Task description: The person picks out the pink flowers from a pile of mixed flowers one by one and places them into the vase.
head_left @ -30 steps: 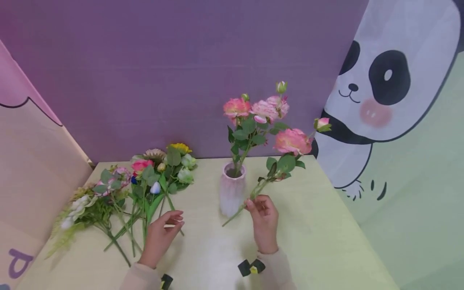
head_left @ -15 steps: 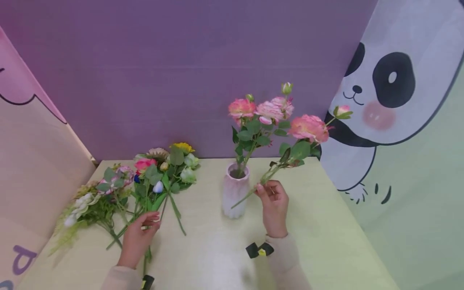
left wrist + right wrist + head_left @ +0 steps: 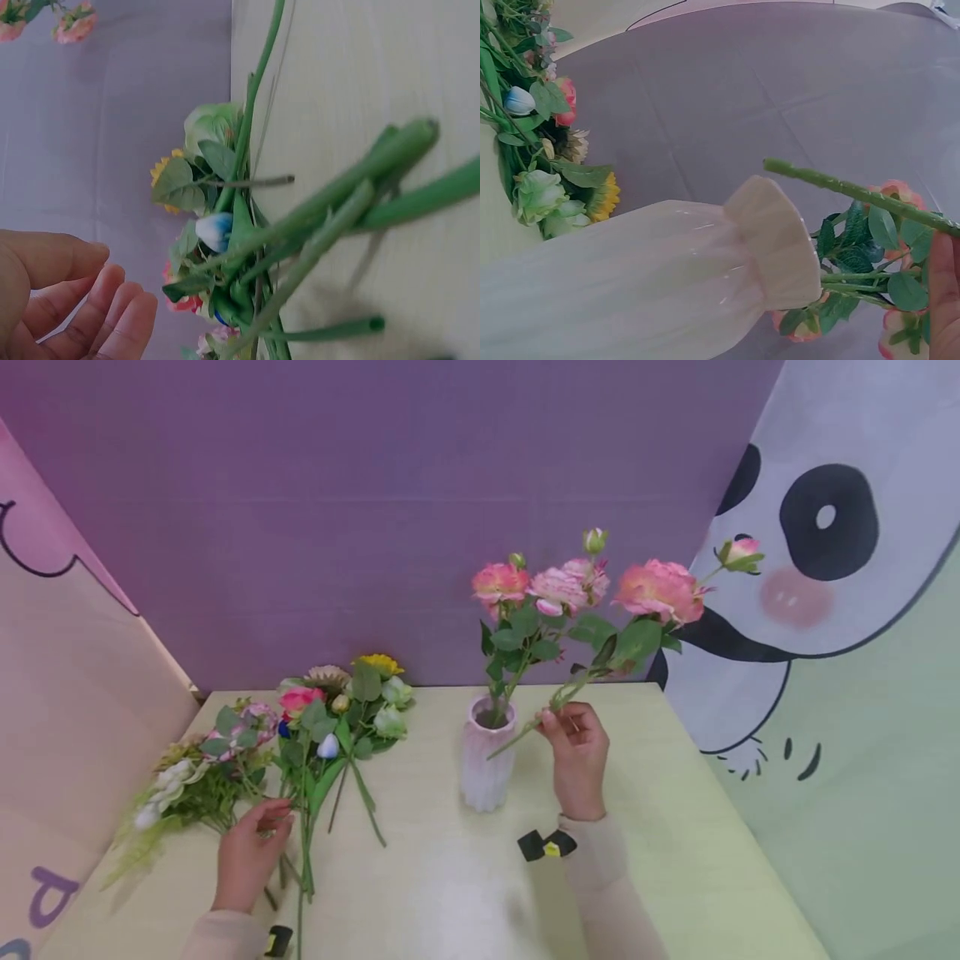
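Observation:
My right hand point(image 3: 581, 760) pinches the stem of a pink rose point(image 3: 660, 591) between thumb and fingers. That rose leans up to the right, with a small bud beyond its bloom. In the right wrist view its cut stem end point(image 3: 780, 166) is just outside the rim of a pink-and-white vase point(image 3: 483, 768). Pink roses point(image 3: 501, 583) stand inside the vase, upright and leaning slightly right. My left hand point(image 3: 253, 857) is over the stems of the flower pile at the left, its fingers loosely curled with nothing between them in the left wrist view point(image 3: 82, 300).
On the left of the pale table point(image 3: 420, 893) lie several loose flowers, among them a yellow sunflower point(image 3: 378, 665), a blue-white tulip point(image 3: 327, 746), green roses point(image 3: 390, 722) and white blooms point(image 3: 168, 785). A purple backdrop point(image 3: 337, 527) rises behind the table; a panda print point(image 3: 810, 527) covers the right side.
My right hand has lifted the rose and moved it right and away from me, raising its stem end from the vase's base toward the rim. The left hand has moved left over the pile's stems.

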### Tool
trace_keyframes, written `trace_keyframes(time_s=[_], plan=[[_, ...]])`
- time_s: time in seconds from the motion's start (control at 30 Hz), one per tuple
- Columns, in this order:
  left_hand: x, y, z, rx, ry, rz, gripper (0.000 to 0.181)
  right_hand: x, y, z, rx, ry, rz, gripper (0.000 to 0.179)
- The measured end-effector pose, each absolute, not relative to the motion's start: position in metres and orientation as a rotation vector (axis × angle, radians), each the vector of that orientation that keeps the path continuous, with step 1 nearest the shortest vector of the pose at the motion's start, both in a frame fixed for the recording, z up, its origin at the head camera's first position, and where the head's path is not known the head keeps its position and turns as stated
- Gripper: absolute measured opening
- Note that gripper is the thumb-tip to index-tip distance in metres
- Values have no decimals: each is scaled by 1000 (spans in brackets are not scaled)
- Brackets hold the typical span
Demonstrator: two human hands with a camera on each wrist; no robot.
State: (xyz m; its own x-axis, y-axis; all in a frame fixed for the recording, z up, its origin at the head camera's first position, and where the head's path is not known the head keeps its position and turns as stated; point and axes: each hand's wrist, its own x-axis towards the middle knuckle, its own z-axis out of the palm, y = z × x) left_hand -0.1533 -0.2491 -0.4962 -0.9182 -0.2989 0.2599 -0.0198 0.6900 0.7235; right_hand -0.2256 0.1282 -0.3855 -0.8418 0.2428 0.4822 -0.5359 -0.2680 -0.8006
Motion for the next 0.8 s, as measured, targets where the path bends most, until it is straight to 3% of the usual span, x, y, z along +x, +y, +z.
trace_keyframes(time_s=[0.8], plan=[[-151, -272, -501, 389, -2690, -1102, 39, -240, 127, -360, 457, -1427, 2106, 16]])
